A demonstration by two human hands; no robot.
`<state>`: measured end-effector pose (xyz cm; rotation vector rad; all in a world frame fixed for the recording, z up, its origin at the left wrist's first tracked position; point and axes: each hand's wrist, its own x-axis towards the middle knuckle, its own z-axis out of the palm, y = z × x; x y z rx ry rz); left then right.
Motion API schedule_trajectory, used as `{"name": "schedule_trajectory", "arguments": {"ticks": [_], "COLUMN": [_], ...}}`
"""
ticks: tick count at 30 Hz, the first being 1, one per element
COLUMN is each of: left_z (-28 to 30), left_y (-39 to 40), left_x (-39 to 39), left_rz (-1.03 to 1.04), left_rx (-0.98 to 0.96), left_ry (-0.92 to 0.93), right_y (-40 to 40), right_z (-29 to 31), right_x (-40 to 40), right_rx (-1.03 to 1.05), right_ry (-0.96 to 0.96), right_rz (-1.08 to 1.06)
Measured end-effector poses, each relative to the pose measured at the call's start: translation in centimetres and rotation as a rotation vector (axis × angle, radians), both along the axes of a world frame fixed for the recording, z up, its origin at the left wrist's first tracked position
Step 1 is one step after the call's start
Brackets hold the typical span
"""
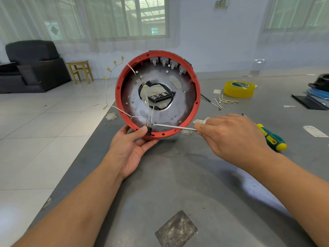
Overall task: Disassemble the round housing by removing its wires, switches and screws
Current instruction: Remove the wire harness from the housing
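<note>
On the grey counter (204, 175), our left hand (130, 148) tilts the round red plastic housing (194, 111) upright, thumb pinching its small black switch (149, 130), while our right hand (229, 135) clamps a slim metal-shafted screwdriver (175, 127) at the switch terminals.

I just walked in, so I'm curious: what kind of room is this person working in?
Probably a makeshift home or office workroom: a grey worktable with a tape roll and screwdriver, beside a black armchair and wooden stool.
</note>
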<state>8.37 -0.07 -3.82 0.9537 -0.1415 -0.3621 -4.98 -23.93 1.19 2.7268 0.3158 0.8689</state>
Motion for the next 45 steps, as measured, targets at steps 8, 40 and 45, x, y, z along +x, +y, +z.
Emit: {"name": "schedule_trajectory", "arguments": {"ticks": [8, 40, 45], "left_z": [0.1, 0.8, 1.1], "left_y": [1.1, 0.8, 1.0], "left_x": [0.8, 0.6, 0.6], "left_rz": [-0.062, 0.101, 0.064], "left_rx": [0.131, 0.279, 0.273], "left_ry": [-0.135, 0.049, 0.089], "right_y": [-0.6, -0.6, -0.6], "right_z": [-0.6, -1.6, -1.7], "right_x": [0.3, 0.8, 0.9], "right_rx": [0.029, -0.042, -0.031], "right_ry": [-0.050, -0.049, -0.077], "right_rz": [0.061, 0.126, 0.116]}}
